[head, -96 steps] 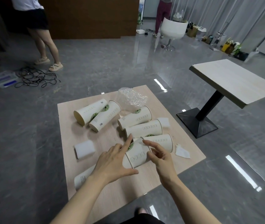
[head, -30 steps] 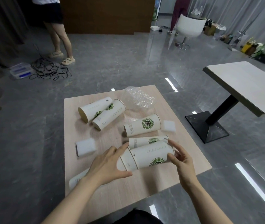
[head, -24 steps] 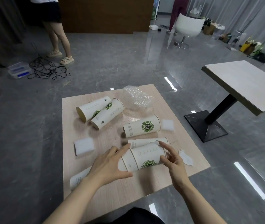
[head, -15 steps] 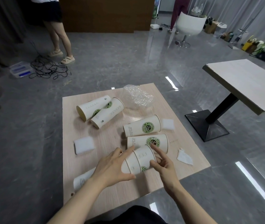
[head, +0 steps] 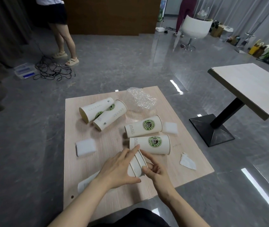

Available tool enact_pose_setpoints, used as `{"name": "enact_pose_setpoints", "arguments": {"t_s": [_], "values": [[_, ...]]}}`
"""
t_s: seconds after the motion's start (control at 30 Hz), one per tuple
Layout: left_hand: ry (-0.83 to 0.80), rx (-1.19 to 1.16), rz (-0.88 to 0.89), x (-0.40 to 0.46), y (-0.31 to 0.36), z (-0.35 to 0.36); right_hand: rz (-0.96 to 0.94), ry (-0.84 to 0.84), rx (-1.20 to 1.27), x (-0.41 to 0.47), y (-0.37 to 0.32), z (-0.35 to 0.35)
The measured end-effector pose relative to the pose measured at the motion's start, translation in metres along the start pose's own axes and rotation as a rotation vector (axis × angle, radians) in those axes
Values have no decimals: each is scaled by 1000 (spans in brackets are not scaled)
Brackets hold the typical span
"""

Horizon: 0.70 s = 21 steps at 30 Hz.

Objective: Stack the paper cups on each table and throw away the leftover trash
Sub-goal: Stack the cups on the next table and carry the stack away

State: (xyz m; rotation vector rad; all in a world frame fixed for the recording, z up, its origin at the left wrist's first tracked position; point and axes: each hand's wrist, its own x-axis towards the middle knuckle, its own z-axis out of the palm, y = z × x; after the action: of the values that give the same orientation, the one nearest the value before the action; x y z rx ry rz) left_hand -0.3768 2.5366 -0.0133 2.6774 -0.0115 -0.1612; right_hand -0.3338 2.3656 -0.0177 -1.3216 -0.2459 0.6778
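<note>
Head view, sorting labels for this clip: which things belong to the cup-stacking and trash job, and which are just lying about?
Job:
- nested cups, held by left hand and right hand
- four loose cups, e.g.
- bubble wrap
- foam pads
- crumpled paper

Lying about:
- second table
- white chair
- cables

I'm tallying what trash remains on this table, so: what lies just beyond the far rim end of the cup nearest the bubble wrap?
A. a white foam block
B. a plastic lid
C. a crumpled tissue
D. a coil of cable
A: a white foam block lies against the rim end of that paper cup.
</note>
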Motion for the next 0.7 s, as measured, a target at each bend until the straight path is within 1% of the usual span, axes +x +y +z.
{"name": "enact_pose_setpoints", "arguments": {"t_s": [0.1, 0.2, 0.27, 0.3, 0.37, 0.53, 0.7], "values": [[25, -14, -18, -1, -1, 0, -28, 51, -61, 1, -7, -8], [39, -27, -53, -5, -7, -2, -135, 266, -286, 9, -15, -35], [44, -37, -77, -8, -11, -4, -159, 413, -413, 21, -17, -59], [46, -41, -88, -10, -13, -5, -150, 450, -442, 28, -17, -71], [53, -57, -105, -13, -14, -7, -110, 455, -464, 42, -18, -88], [67, -71, -129, -21, -16, -11, -14, 330, -359, 64, -12, -100], [80, -68, -173, -27, -19, -14, 7, 344, -253, 71, -3, -99]]}}
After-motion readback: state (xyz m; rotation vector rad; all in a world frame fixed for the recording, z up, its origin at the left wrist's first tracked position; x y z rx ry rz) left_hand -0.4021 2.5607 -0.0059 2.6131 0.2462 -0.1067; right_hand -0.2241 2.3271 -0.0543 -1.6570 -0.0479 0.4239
